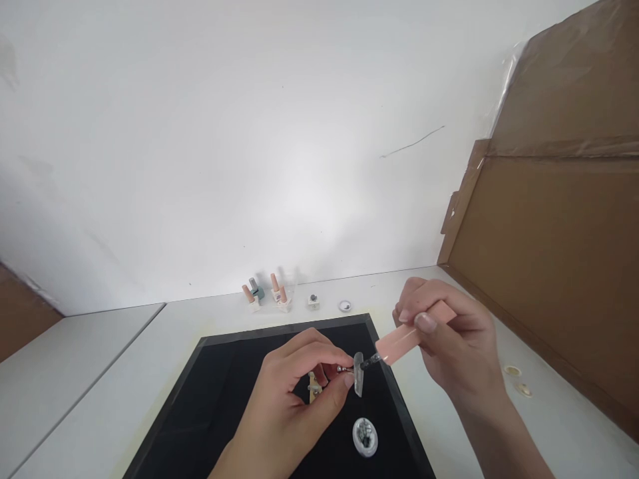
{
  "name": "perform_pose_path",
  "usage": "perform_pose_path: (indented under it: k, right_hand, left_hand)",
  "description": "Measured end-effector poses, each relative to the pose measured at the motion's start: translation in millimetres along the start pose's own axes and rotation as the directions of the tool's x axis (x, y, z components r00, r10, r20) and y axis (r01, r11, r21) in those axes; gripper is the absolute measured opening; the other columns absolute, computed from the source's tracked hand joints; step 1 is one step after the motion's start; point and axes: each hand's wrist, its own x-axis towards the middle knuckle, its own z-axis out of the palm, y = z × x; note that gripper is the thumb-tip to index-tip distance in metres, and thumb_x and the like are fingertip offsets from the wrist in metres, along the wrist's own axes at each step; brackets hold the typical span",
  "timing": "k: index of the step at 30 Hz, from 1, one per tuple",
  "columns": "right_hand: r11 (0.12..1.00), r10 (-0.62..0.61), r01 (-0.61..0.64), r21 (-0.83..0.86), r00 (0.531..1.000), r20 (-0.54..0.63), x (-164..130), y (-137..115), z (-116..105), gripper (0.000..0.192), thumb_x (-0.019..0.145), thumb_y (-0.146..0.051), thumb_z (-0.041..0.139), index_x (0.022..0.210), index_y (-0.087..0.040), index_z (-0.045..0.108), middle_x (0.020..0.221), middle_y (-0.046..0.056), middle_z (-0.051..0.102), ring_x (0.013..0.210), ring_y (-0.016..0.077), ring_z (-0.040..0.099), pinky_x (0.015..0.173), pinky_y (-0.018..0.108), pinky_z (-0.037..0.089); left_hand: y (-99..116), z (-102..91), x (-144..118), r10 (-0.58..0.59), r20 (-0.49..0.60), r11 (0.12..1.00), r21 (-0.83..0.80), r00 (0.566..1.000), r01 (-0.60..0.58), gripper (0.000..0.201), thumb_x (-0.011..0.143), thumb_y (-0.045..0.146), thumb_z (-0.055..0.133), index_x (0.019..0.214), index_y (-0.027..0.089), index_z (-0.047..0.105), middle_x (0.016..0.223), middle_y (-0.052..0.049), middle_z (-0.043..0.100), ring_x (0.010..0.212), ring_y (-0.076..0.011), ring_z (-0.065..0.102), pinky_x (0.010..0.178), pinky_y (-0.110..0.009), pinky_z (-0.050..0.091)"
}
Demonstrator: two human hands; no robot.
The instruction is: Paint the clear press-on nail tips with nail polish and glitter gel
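Clearly both hands are busy over the black mat [224, 399] on the white table [100, 372]. The left hand [292, 399] pinches a small metal-stemmed holder [344, 370] between thumb and fingertips; at its end sits a clear false nail tip [358, 374], standing roughly upright above the mat. The right hand [449, 339] has its grip clenched on a peach-coloured polish brush cap [407, 336], whose dark brush end [372, 362] meets the nail tip.

Judging by its looks, the nail tip is very light, thin plastic, slightly springy and slick, so it would likely twist or pop off under side pressure; holding it by the stem, as shown, keeps fingers off its surface. The cap looks stiff and light, best held near its middle for fine control.

A small round clear dish [365, 436] lies on the mat just below the hands. By the wall stand several small polish bottles [267, 294], and a cardboard sheet [549, 266] leans at the right.
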Motion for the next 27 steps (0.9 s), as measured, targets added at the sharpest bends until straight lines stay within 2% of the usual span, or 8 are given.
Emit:
perform_pose_path:
  k: [6,18,23,27]
  right_hand:
    - [0.999,0.029,-0.028,-0.019,0.997,0.067,2.3,-3.4,-0.6,0.019,0.091,-0.029,0.061,0.073,-0.023,0.063,0.058,-0.001,0.057,0.056,0.0147,0.049,0.052,0.028,0.044]
    - [0.996,0.089,-0.089,0.005,0.996,-0.006,1.9,-2.1,-1.3,0.019,0.092,-0.028,0.059,0.075,-0.023,0.063,0.058,-0.001,0.063,0.055,0.0145,0.049,0.052,0.028,0.042]
    - [0.997,0.08,-0.079,0.022,0.997,-0.015,0.8,-1.7,-1.3,0.02,0.092,-0.03,0.06,0.075,-0.023,0.064,0.059,-0.001,0.063,0.055,0.0146,0.049,0.051,0.028,0.04]
    - [0.999,0.03,-0.031,0.022,0.999,0.041,1.5,-2.5,-1.1,0.019,0.092,-0.033,0.061,0.076,-0.024,0.065,0.06,-0.001,0.06,0.057,0.0141,0.048,0.053,0.027,0.039]
  left_hand:
    - [2.0,2.6,0.7,0.001,0.007,1.0,-0.002,1.0,-0.001,0.021,0.077,0.001,0.06,0.079,0.02,0.069,0.069,0.0,0.065,0.057,-0.0106,0.061,0.053,-0.018,0.051]
    - [2.7,-0.2,-6.5,0.016,0.017,1.0,0.019,1.0,-0.017,0.019,0.077,0.002,0.06,0.079,0.018,0.071,0.069,-0.001,0.065,0.057,-0.0103,0.061,0.053,-0.017,0.052]
    - [1.1,-1.2,-5.7,0.018,0.016,1.0,0.009,1.0,-0.018,0.02,0.078,0.001,0.06,0.08,0.018,0.07,0.069,-0.001,0.065,0.057,-0.01,0.061,0.053,-0.017,0.052]
    - [1.9,-2.2,-2.0,0.027,0.02,1.0,0.009,0.999,-0.027,0.019,0.077,0.001,0.06,0.08,0.018,0.07,0.069,-0.001,0.065,0.058,-0.0097,0.062,0.054,-0.017,0.052]
